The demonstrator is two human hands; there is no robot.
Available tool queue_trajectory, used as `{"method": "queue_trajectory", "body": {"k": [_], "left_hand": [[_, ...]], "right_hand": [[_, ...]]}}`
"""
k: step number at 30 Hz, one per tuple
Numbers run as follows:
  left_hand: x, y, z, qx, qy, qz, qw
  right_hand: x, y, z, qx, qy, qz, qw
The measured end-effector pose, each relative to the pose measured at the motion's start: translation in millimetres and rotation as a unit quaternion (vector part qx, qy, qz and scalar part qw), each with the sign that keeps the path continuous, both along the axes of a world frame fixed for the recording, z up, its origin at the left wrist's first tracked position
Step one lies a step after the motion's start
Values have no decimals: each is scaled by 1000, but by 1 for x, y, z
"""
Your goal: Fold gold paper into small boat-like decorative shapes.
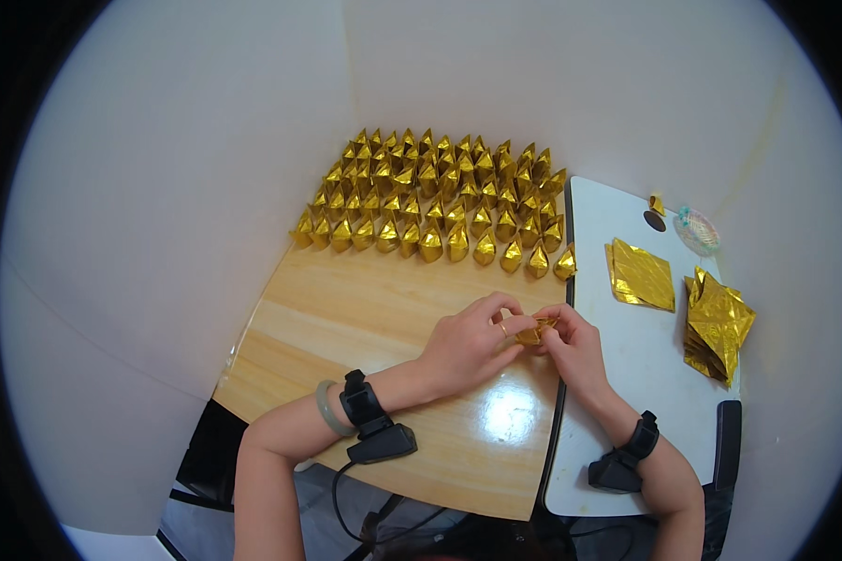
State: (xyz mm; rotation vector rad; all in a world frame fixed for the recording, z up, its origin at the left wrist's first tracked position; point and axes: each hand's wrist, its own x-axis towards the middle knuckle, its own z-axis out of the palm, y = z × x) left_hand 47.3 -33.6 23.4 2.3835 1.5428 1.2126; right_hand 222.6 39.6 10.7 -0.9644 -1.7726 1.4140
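Between my fingertips is a small folded piece of gold foil paper (530, 335), held above the right edge of the wooden table (346, 309). My left hand (472, 344) pinches it from the left, and a ring shows on one finger. From the right, my right hand (575, 351) grips the same piece with thumb and fingers. Part of the piece is hidden behind the fingers. Farther back on the table stand several rows of folded gold paper ingots (430, 243) with pointed tips.
A white table (594, 374) adjoins on the right. On it lie a small stack of gold foil sheets (642, 274) and a thicker fanned stack (717, 327). A clear patterned dish (697, 231) and a dark round piece (655, 222) sit behind. White walls enclose the tables.
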Motion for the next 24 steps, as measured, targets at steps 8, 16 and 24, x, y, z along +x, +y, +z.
{"method": "queue_trajectory", "body": {"k": [8, 16, 24], "left_hand": [[-1, 0, 1, 40, 64, 6, 997], [-8, 7, -10, 48, 74, -19, 996], [-55, 0, 20, -11, 34, 58, 998]], "right_hand": [[1, 4, -6, 101, -52, -24, 993], [2, 5, -8, 197, -105, -49, 974], [3, -4, 2, 155, -121, -32, 980]]}}
